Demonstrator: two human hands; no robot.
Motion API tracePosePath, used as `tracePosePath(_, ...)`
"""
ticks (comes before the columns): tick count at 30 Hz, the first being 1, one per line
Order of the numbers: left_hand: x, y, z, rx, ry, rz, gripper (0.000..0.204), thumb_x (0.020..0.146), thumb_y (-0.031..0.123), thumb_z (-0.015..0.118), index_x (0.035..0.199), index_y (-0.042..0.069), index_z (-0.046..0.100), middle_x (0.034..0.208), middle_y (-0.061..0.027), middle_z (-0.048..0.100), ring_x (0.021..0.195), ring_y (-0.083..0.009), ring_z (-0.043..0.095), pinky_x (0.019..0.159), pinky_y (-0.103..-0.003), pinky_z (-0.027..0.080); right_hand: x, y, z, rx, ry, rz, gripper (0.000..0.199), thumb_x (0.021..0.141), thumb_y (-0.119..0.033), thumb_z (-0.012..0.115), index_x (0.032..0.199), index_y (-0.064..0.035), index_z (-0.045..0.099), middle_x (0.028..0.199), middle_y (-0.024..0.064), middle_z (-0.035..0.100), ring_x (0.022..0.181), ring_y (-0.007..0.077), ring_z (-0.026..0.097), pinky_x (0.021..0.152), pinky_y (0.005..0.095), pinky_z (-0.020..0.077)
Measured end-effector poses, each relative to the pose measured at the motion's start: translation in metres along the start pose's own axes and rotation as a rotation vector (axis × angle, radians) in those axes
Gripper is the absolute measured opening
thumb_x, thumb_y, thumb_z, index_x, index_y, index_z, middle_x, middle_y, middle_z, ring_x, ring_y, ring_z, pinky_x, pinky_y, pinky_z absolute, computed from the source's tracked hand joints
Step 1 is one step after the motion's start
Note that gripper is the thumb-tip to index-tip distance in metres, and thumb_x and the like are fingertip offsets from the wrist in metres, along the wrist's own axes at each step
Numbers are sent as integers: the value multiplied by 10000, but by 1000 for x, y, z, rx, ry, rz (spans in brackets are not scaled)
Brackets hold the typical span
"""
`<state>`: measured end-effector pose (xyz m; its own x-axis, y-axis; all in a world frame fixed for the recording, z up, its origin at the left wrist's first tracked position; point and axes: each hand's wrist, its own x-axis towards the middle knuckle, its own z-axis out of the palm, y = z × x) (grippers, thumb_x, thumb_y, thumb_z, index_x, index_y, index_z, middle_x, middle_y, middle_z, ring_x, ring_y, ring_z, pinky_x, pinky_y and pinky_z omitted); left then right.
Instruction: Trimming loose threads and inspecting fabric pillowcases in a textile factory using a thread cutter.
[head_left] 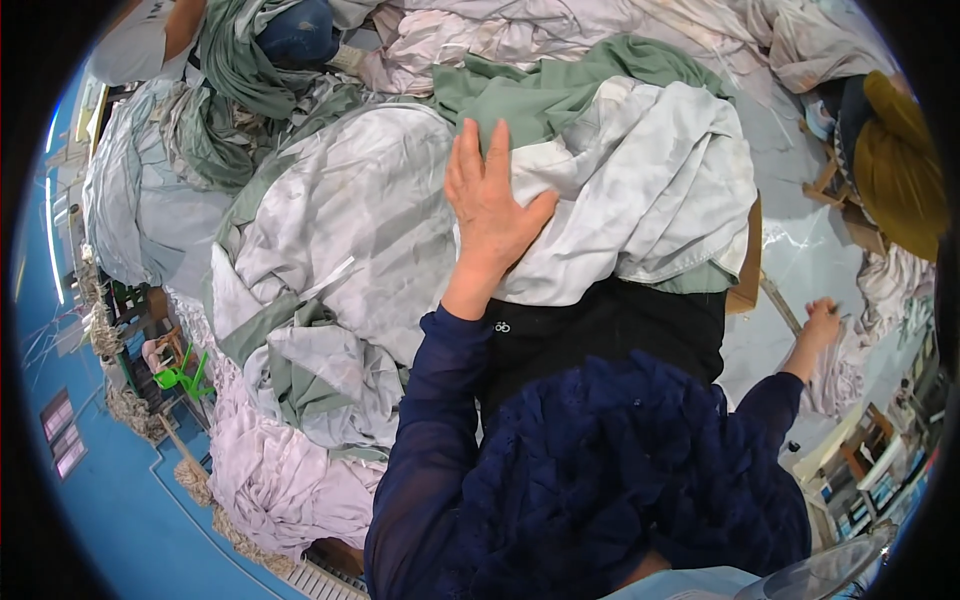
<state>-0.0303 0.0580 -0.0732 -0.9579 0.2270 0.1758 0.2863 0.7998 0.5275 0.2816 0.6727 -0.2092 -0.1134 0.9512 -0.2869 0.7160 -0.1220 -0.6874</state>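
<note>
My left hand (488, 205) lies flat, fingers spread, on a crumpled pale grey-white cloth (640, 190) heaped on the table in front of me. A sage green cloth (545, 95) lies just beyond the fingertips. My right hand (823, 322) reaches far out to the right, low beside the table, and touches a pinkish-white cloth (880, 300) hanging there; its grip is too small to make out. My dark blue sleeves and ruffled top fill the lower middle.
Heaps of white, lilac and green cloth (330, 230) cover the table and spill left. A wooden table edge (748, 270) shows at right. Another person in mustard yellow (895, 165) sits far right; a blue-clad person (295, 35) is at top left. Blue floor (110, 490) lies lower left.
</note>
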Motion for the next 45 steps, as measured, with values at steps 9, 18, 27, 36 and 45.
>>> tracePosePath(9, 0, -1, -1, -29, -2, 81, 857, 643, 269, 782, 1407, 74, 445, 1497, -238, 294, 1362, -450, 282, 1100, -530, 257, -367, -222, 145, 317, -842, -941, 291, 849, 43, 654, 1136, -5, 632, 1038, 43, 654, 692, 66, 565, 614, 201, 462)
tracePosePath(18, -2, 1, -1, -8, 25, 49, 877, 613, 262, 803, 1401, 92, 459, 1495, -220, 307, 1356, -440, 299, 1092, -525, 270, -410, -244, 230, -78, -954, -1196, 196, 772, -139, 743, 884, 6, 676, 772, 110, 634, 666, 229, 608, 599, 339, 471)
tracePosePath(27, 1, 1, -2, -11, 6, 15, 863, 609, 264, 810, 1389, 103, 476, 1499, -206, 304, 1370, -421, 284, 1100, -518, 254, -420, -275, 232, 391, -1274, -984, 52, 838, -37, 666, 865, 5, 651, 790, 37, 609, 704, 105, 513, 628, 255, 398)
tracePosePath(36, 1, 0, -1, -6, 5, 11, 857, 621, 286, 803, 1393, 107, 476, 1503, -195, 293, 1372, -416, 277, 1105, -519, 236, -414, -280, 253, 499, -1692, -416, 88, 939, -113, 599, 881, -47, 589, 719, -13, 586, 609, 39, 497, 523, 190, 368)
tracePosePath(45, 1, -6, -6, -101, -20, 15, 893, 610, 290, 802, 1412, 108, 455, 1514, -197, 275, 1378, -424, 257, 1111, -527, 218, -312, -270, 219, 134, -769, -1188, 53, 937, -83, 601, 888, -62, 595, 700, -47, 511, 633, 20, 441, 565, 178, 342)
